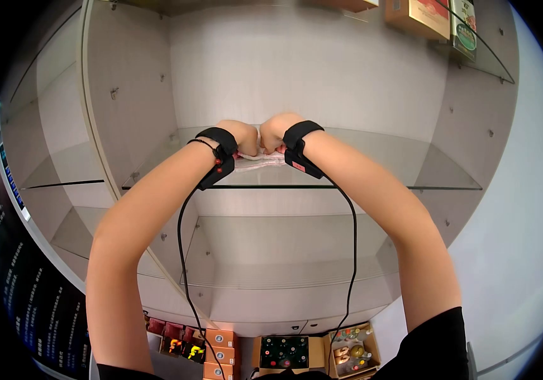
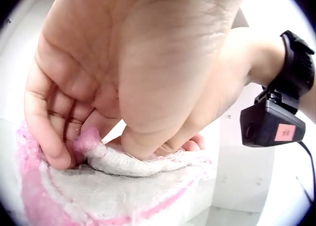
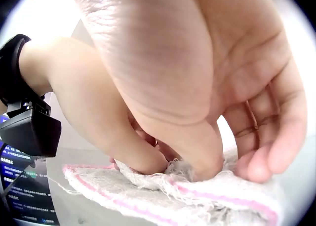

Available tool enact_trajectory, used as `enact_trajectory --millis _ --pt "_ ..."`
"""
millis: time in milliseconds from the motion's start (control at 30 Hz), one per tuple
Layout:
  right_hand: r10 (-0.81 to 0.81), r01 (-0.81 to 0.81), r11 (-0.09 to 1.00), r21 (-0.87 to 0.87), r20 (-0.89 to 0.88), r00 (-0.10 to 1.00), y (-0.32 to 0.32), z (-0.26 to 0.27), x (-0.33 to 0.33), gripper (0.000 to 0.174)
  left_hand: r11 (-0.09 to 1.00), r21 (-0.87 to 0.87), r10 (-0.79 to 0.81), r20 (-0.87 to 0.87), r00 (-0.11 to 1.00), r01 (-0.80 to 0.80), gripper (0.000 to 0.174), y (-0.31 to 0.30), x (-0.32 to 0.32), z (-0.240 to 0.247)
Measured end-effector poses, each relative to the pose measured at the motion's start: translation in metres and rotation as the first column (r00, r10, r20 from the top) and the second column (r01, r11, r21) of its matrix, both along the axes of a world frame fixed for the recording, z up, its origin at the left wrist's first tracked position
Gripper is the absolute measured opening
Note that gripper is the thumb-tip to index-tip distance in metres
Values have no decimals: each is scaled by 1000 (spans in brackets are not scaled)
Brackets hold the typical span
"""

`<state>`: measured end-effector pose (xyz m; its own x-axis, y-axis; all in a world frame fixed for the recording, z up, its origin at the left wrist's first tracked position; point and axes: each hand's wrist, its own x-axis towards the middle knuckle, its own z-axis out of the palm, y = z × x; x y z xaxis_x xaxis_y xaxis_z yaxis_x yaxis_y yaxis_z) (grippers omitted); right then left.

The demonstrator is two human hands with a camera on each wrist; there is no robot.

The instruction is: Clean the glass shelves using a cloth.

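A white, frayed cloth with pink edging [image 1: 262,162] lies folded at the front of a glass shelf [image 1: 373,161]. My left hand [image 1: 244,136] and right hand [image 1: 277,130] are side by side over it. Seen from the left wrist, the left thumb and curled fingers [image 2: 58,157] pinch a raised fold of the white cloth [image 2: 118,191]. From the right wrist, the right thumb presses into the cloth [image 3: 148,199] beside the left thumb, with the right fingers [image 3: 259,166] bent down onto it. Part of the fold is hidden under the hands.
More glass shelves [image 1: 284,247] sit below, and boxes [image 1: 420,18] stand on a shelf at upper right. Cabinet side walls [image 1: 129,76] flank the shelf. On the floor are orange boxes [image 1: 219,354] and a carton of bottles [image 1: 354,351]. Black cables [image 1: 355,253] hang from both wrist cameras.
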<state>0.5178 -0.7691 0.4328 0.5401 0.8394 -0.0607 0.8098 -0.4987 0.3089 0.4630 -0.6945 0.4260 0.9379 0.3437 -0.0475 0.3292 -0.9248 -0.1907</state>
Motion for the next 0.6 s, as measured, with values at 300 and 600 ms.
enact_trajectory --millis 300,600 --pt "-39 43 996 74 -54 998 18 -10 40 14 994 -72 78 -27 997 -80 32 11 34 0" --pt "-11 40 956 290 -100 995 19 -22 52 18 1000 -5 16 90 996 -16 31 18 53 -12"
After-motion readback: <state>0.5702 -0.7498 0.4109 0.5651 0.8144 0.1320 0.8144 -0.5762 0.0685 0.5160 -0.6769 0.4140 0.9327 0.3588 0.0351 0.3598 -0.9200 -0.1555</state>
